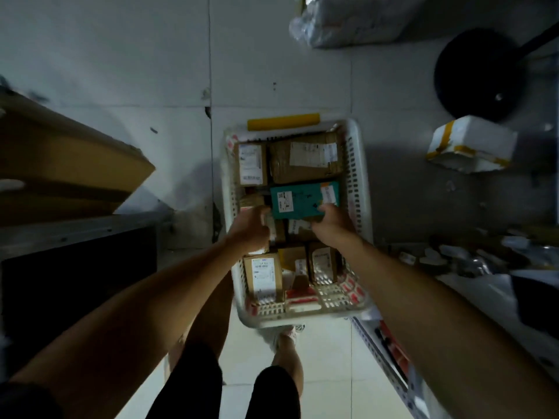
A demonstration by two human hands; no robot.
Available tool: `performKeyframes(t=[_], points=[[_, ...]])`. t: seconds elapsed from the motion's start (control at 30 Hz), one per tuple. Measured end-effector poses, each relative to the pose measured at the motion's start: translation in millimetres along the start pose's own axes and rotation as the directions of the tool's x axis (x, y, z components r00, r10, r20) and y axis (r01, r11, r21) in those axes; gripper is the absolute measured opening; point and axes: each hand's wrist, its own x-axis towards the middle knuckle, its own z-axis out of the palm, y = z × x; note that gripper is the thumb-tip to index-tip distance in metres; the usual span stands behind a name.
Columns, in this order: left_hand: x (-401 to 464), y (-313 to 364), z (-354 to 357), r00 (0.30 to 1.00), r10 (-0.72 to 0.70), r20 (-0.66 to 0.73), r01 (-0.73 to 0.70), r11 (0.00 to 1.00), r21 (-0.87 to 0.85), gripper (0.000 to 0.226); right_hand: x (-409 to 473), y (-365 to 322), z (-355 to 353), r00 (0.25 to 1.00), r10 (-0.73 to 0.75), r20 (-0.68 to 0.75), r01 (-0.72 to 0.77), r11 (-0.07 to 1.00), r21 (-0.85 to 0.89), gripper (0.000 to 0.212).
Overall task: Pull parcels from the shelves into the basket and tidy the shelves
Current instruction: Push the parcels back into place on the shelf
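A white slotted basket (360,189) stands on the tiled floor below me, with a yellow handle (283,121) at its far end. Inside lie several brown cardboard parcels (305,160) with white labels. A teal parcel (302,199) sits on top in the middle. My left hand (250,226) grips its near left corner and my right hand (332,222) grips its near right corner. Whether the teal parcel rests on the others or hovers just above them I cannot tell.
A large brown carton (69,164) lies on a grey shelf at left. A white foam box with yellow tape (472,145) sits on the floor at right, behind it a black round base (481,74). A plastic-wrapped bundle (357,19) lies at the top. Shelf clutter (472,255) runs along the right.
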Motion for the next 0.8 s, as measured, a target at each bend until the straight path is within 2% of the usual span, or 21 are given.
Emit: performKeyframes(t=[0.1, 0.17, 0.27, 0.37, 0.47, 0.57, 0.63, 0.73, 0.8], points=[[-73.0, 20.4, -42.4, 0.987, 0.108, -0.116, -0.08, 0.972, 0.22, 0.05, -88.7, -35.8, -31.2, 0.993, -0.11, -0.033, 0.104, 0.981, -0.161, 0.054], [-121.1, 30.9, -65.5, 0.967, 0.193, -0.164, -0.116, 0.912, 0.392, 0.045, -144.7, -54.4, -43.9, 0.982, -0.186, -0.035, 0.17, 0.949, -0.266, 0.052], [-191.3, 39.6, -85.8, 0.942, 0.237, -0.238, -0.072, 0.835, 0.545, 0.041, -213.5, -73.9, -49.6, 0.957, -0.289, -0.029, 0.25, 0.872, -0.421, 0.043], [-256.0, 38.6, -90.5, 0.919, 0.213, -0.332, 0.048, 0.776, 0.629, 0.04, -263.8, -90.3, -49.6, 0.884, -0.466, -0.011, 0.363, 0.704, -0.61, 0.042], [-314.1, 18.9, -83.2, 0.858, 0.159, -0.488, 0.197, 0.776, 0.599, 0.037, -306.9, -100.3, -39.7, 0.794, -0.605, 0.058, 0.465, 0.543, -0.7, 0.041], [-369.1, -12.0, -57.3, 0.794, 0.055, -0.606, 0.301, 0.83, 0.47, 0.031, -351.4, -95.1, -12.0, 0.725, -0.672, 0.151, 0.512, 0.379, -0.771, 0.042], [-403.4, -32.6, -35.4, 0.746, -0.026, -0.665, 0.364, 0.852, 0.375, 0.034, -385.4, -89.1, 11.7, 0.688, -0.686, 0.236, 0.514, 0.231, -0.826, 0.041], [-455.6, -63.8, -10.2, 0.675, -0.136, -0.725, 0.444, 0.86, 0.253, 0.035, -424.8, -88.6, 57.1, 0.563, -0.725, 0.396, 0.546, -0.034, -0.837, 0.042], [-488.0, -88.9, 14.7, 0.64, -0.208, -0.74, 0.485, 0.856, 0.178, 0.034, -450.1, -83.6, 95.0, 0.512, -0.708, 0.486, 0.559, -0.155, -0.815, 0.049]])
